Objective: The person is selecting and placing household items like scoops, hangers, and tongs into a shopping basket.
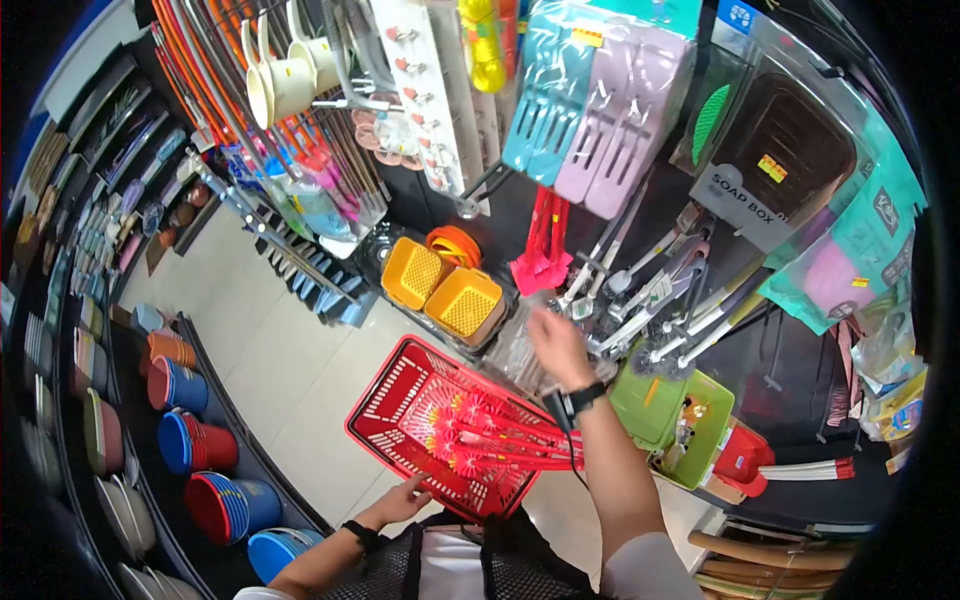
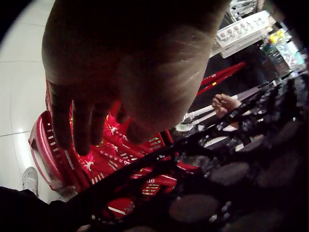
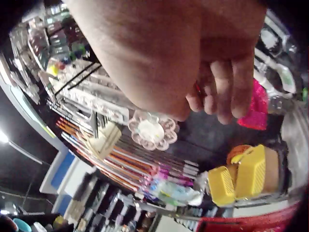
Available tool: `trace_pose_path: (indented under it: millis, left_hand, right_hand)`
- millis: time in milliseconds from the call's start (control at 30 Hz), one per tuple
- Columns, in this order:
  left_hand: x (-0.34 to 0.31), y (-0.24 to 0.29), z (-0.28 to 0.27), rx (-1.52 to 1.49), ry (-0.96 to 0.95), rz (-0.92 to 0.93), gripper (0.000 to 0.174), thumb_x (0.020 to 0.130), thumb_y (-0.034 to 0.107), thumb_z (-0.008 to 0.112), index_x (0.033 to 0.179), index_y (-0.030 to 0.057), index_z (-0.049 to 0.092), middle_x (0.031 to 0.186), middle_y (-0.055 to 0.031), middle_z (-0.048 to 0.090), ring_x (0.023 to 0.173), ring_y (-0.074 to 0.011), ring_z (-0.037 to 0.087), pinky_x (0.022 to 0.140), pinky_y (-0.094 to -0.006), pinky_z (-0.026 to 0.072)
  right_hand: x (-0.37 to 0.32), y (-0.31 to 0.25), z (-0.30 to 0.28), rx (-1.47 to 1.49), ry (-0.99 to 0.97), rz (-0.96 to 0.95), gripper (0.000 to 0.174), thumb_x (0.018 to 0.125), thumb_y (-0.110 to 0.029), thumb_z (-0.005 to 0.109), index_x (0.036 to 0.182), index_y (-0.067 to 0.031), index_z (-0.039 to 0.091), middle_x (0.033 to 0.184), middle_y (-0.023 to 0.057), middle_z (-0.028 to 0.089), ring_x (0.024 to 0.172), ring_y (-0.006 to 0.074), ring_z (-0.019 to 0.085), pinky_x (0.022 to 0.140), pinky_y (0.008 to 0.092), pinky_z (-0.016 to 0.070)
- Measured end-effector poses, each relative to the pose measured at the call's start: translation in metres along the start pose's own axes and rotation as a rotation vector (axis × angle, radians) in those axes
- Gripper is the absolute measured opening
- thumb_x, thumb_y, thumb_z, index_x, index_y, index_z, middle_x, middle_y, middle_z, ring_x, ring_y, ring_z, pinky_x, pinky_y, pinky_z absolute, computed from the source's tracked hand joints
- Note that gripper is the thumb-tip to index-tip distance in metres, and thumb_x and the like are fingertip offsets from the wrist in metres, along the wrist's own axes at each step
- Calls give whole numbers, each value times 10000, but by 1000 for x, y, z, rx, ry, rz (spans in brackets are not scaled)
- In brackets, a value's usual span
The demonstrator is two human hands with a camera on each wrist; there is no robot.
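Note:
My right hand (image 1: 560, 345) reaches to the rack, its fingers loosely bent, just below red long-handled brushes (image 1: 541, 265) hanging from a hook. In the right wrist view a pinkish-red brush head (image 3: 254, 107) shows beside the fingertips, and no item shows in the grasp. My left hand (image 1: 398, 502) rests at the near rim of a red shopping basket (image 1: 372, 385), fingers extended. The left wrist view has those fingers hanging over the basket's side. Inside the basket lies a bundle of several red long-handled items (image 1: 490, 435) with bright, bristly-looking heads at one end.
White-handled brushes (image 1: 640, 315) hang right of my right hand. Yellow baskets (image 1: 465, 303) and a green bin (image 1: 705, 430) stand below the rack. Packaged soap boxes (image 1: 770, 150) hang above. Stacked buckets (image 1: 235, 508) line a shelf at left, across the tiled floor (image 1: 250, 340).

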State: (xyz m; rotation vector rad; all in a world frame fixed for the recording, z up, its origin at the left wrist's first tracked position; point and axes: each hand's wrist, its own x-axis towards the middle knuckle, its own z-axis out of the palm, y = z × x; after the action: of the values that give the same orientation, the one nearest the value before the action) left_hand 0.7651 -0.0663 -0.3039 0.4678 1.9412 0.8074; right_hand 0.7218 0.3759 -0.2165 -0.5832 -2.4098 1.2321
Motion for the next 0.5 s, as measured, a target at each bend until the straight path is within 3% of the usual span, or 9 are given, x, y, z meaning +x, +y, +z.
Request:
trace_pose_path:
  millis: [67,133,200,233,333,367,400,467,500]
  left_hand:
    - [-2,2,1,20,23,-19,608,994,340,617,1495,70,403,1158,-195,706,995,-300,718,862,-395,564]
    - [1,-4,6,20,41,-45,640,996,381,622,1506,74,385,1165,-189,707,1002,-302,717,867,-392,559]
    - [-6,7,5,3,44,-81,653,995,396,626,1507,71,381,1166,-193,706,1010,-294,715,870,-392,557]
    - [-10,11,6,25,67,-41,635,1006,371,614,1510,68,374,1149,-184,711,1005,-280,714,877,-387,556]
    - [-22,11,9,-77,76,-39,594,1030,341,580,1521,84,365,1129,-165,712,986,-247,712,879,-369,555]
    - [-25,8,10,-77,92,-44,594,1030,341,580,1521,84,365,1129,-165,712,986,-247,712,879,-369,555]
    - [-30,12,11,-93,101,-86,589,1029,340,581,1519,88,373,1135,-165,710,984,-246,711,877,-367,554]
    - [-36,11,13,-116,125,-130,583,1027,339,581,1516,92,381,1141,-164,708,983,-245,710,875,-364,554]
    - [-38,6,16,-148,133,-133,573,1025,333,582,1508,90,395,1144,-162,708,984,-247,709,873,-364,554]
  right_hand:
    - [31,-4,-4,42,66,-38,372,963,-282,647,1233,-25,645,1071,218,712,1001,348,708,849,397,550]
    - [83,-5,0,139,257,-103,401,959,-270,657,1273,-24,615,1116,222,703,1025,338,709,868,390,547]
    - [126,-14,0,212,301,-34,422,950,-241,662,1294,-7,589,1135,228,698,1016,347,708,861,395,544]
    - [138,-29,-11,282,295,-125,418,943,-225,660,1288,-1,584,1116,240,700,1005,356,705,840,408,541]
    - [181,-29,-3,52,422,-80,344,917,-266,676,1140,-5,656,1048,228,709,1007,385,677,865,457,510]
    - [188,-28,-3,74,479,-225,316,920,-284,666,1074,-8,678,1019,196,712,980,413,655,868,473,496]
    - [207,-9,8,73,512,-396,300,940,-281,635,1097,-28,679,1031,188,704,973,425,636,870,480,491]
    - [218,-5,7,23,550,-450,289,962,-276,598,1116,-46,678,1072,198,694,1003,420,630,899,486,484]
    - [231,11,18,205,485,-448,305,970,-292,578,1133,-52,673,1089,203,689,1018,416,624,924,491,474]
